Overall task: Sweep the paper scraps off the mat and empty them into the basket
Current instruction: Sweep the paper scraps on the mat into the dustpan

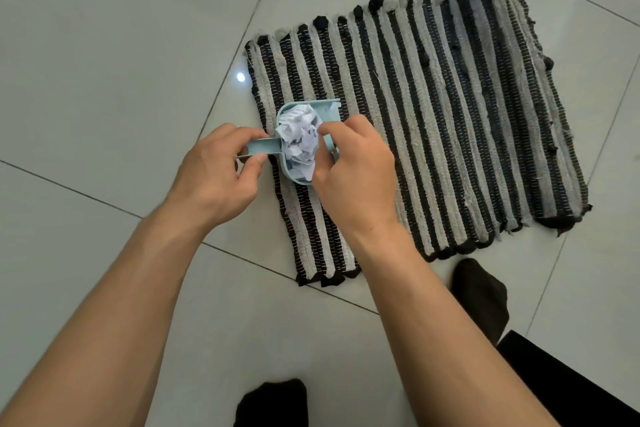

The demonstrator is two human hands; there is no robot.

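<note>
- where pale glossy floor tiles (104, 45) fill the whole view, dark grout lines cross them on the slant, and a small bright glint sits on a tile just left of the mat.
- a woven striped mat (433, 121) in black, grey and off-white lies flat on the tiles, its stripes running away from the person and its edges frayed.
- two bare forearms reach in from the bottom edge toward the mat's near-left part.
- two feet in black socks (479, 291) stand on the tiles, one just beside the mat's near edge, the other at the bottom of the view; a dark trouser leg shows at the lower right.
- the right hand (353, 170) is over the dustpan's right side, fingers curled against the paper; whether it is pinching any of it cannot be told.
- the left hand (214, 170) is closed round the dustpan's handle, thumb and fingers pinching it.
- a small light-blue dustpan (298, 107) sits over the mat's left edge, handle pointing left out over the tiles.
- crumpled white paper scraps (299, 140) with printed marks are heaped in the pan, touching the right hand's fingers.
</note>
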